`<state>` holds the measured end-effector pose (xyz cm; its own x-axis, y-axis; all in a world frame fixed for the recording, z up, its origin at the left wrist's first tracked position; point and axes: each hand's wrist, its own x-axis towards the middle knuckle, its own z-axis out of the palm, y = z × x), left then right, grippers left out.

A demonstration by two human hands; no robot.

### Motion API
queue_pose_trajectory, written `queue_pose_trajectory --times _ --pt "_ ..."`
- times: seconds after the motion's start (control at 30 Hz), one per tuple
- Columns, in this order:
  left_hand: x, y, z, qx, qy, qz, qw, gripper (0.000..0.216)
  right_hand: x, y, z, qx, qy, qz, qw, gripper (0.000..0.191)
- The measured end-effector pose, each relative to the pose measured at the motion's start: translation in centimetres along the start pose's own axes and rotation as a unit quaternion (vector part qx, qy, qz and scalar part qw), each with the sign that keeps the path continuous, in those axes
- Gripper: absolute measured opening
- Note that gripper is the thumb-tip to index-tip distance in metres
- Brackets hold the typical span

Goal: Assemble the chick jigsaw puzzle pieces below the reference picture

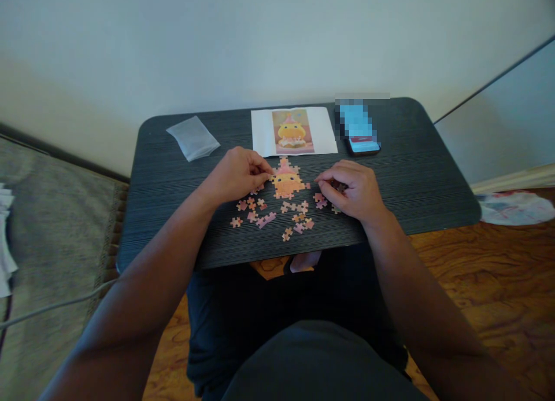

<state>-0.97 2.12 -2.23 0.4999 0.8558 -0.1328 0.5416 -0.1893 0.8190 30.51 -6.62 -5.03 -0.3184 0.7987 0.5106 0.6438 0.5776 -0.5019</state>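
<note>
A partly joined jigsaw puzzle (287, 184) with a yellow, dark-eyed figure and a pink top lies mid-table. My left hand (239, 172) is at its left edge, thumb and forefinger closed on the border there. To the right of the puzzle, my right hand (351, 187) has its fingertips pinched together just above the table; whatever they hold is too small to make out. Beneath that hand lie pink puzzle pieces (319, 201), some partly hidden by the fingers. Several loose pieces (251, 204) are scattered below my left hand, and more loose pieces (299, 217) lie nearer the front edge.
Behind the puzzle, a printed reference picture (292, 132) lies on white paper. A clear plastic bag (193, 138) is at the back left of the dark table (416, 175), and a lit phone (359, 129) at the back right. The wall (277, 42) stands directly behind.
</note>
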Motion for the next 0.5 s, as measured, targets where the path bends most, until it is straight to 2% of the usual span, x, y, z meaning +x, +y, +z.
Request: queue_pose_trajectory --times 0.27,0.5 --pt "0.16 -0.19 0.13 -0.029 0.009 -0.001 1.0 0.016 0.02 -0.03 -0.04 -0.001 -0.002 -0.005 1.0 0.016" --pt "0.29 -0.43 0.35 0.014 0.031 0.025 0.999 0.01 0.24 -0.22 0.18 -0.006 -0.023 -0.03 0.999 0.019"
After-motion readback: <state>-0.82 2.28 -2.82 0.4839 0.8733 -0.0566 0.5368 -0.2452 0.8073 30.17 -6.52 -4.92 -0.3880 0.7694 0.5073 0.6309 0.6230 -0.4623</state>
